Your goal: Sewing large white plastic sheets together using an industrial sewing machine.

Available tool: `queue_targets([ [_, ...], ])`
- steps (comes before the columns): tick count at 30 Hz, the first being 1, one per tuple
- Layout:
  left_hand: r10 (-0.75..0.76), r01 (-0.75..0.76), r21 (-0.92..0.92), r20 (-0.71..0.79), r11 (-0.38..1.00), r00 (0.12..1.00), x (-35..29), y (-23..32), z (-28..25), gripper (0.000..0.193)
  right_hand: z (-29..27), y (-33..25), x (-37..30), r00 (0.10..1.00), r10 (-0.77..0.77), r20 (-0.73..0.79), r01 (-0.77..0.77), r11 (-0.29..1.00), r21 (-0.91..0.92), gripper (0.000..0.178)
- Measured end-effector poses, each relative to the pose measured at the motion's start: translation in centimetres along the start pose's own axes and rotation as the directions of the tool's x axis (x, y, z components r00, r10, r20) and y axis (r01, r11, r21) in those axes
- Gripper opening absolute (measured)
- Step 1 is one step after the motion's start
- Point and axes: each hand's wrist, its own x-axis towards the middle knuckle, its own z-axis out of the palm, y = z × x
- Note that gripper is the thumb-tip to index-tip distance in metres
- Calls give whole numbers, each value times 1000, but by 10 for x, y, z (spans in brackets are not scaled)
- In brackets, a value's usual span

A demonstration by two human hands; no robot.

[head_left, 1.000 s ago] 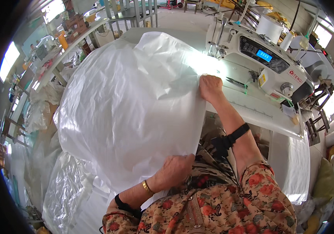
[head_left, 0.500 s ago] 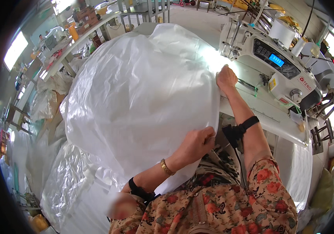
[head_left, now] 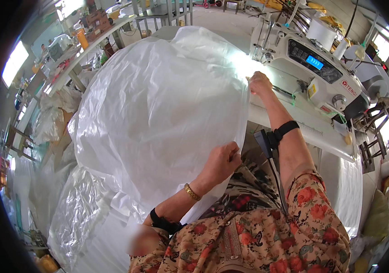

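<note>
A big sheet of white translucent plastic (head_left: 158, 104) billows in front of me, its far right part under the bright lamp of a white sewing machine (head_left: 303, 68). My right hand (head_left: 260, 83) is closed on the sheet's right edge, just short of the machine's needle area. Nearer to me, my left hand (head_left: 224, 160) is closed in a fist on the same edge, lower down. The needle itself is lost in the glare. Both hands pinch the edge, which runs fairly straight between them.
A thread cone (head_left: 320, 34) stands behind the machine. Crumpled clear plastic (head_left: 80, 207) hangs at the near left. A long cluttered table (head_left: 85, 52) runs along the far left, and a grey metal chair (head_left: 162, 11) stands at the back. Stuffed sacks (head_left: 376, 218) lie at the right.
The view has shifted a little, moving the machine slightly left in the picture. Both hands keep their hold on the sheet's edge, and the right wrist has turned somewhat.
</note>
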Motion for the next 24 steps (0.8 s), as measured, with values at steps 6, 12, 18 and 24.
queue_targets([
  [6, 9, -9, 9, 41, 1000, 999, -6, 1, 5, 18, 11, 11, -72, 960, -258, -108, 243, 961, -130, 19],
  [12, 85, -91, 66, 84, 994, 993, -2, 7, 3, 17, 13, 13, -110, 919, -315, -239, 288, 947, -141, 14],
  [18, 77, -105, 208, 140, 973, 987, -6, 9, 1, 12, 8, 10, -111, 931, -332, -153, 308, 938, -160, 17],
  [24, 180, -212, 325, 126, 922, 976, 0, 2, 4, 9, 7, 10, -103, 824, -539, -175, 488, 832, -266, 11],
])
